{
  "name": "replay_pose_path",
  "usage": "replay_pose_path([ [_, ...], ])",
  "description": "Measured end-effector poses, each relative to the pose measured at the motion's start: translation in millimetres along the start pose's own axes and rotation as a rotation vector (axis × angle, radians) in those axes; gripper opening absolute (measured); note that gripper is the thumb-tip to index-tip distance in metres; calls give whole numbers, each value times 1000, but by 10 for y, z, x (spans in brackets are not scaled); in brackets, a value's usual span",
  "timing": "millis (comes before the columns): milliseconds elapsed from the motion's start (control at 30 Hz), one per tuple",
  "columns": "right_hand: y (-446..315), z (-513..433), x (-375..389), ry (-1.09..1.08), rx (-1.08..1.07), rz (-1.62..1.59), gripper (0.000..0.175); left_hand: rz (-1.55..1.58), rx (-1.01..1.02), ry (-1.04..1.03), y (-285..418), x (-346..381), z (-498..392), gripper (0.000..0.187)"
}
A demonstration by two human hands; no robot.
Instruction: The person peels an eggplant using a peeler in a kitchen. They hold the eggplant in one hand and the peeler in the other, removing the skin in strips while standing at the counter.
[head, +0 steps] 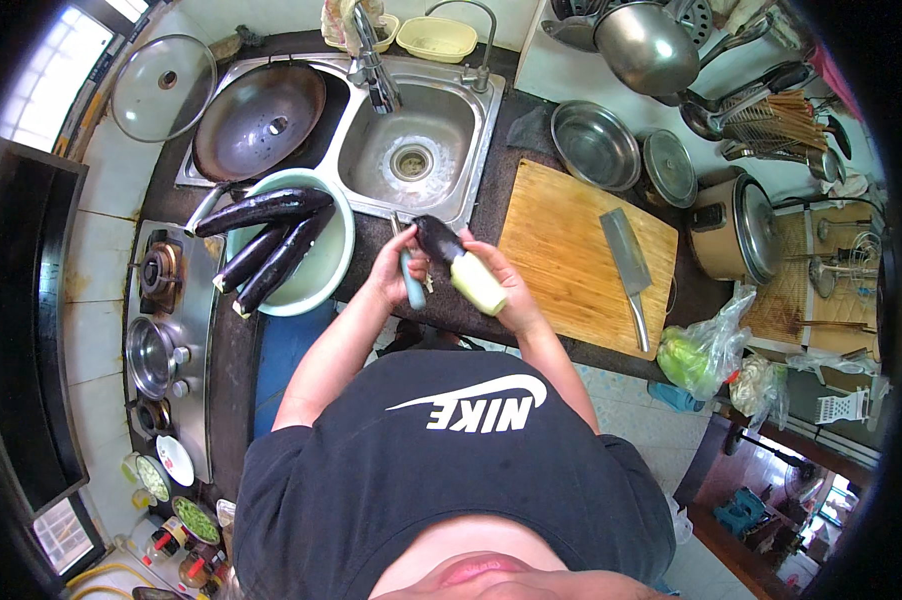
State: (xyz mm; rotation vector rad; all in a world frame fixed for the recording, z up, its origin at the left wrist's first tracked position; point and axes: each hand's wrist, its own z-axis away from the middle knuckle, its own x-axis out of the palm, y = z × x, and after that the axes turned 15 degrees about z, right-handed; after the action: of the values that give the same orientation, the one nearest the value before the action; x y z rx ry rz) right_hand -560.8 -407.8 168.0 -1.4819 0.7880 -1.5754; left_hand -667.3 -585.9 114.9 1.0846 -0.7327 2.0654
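My left hand [400, 271] is closed around a vegetable peeler [412, 281] with a light blue handle, its fingertips near the dark end of a partly peeled eggplant [478, 283]. The pale, peeled part of this eggplant rests in my right hand [507, 289], while its other end keeps its dark purple skin. To the left, several unpeeled eggplants [272, 244] lie across a pale green basin [343, 262] that holds cloudy water. On the right, a cleaver [627, 259] lies on a wooden cutting board [552, 247].
Beyond my hands is a steel sink [409, 154] with a faucet; a wok [259, 120] sits over its left side. A gas stove [188, 300] is at far left. Steel bowls [595, 146], a rice cooker [728, 229] and a bagged green vegetable [691, 360] stand around the board.
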Motion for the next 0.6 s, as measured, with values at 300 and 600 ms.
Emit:
replay_pose_path([
  [300,116,-137,131,-38,227,-35,50,-384,75,189,85,416,17,18],
  [600,210,-157,-47,272,373,-172,59,-1051,247,235,22,369,125,29],
])
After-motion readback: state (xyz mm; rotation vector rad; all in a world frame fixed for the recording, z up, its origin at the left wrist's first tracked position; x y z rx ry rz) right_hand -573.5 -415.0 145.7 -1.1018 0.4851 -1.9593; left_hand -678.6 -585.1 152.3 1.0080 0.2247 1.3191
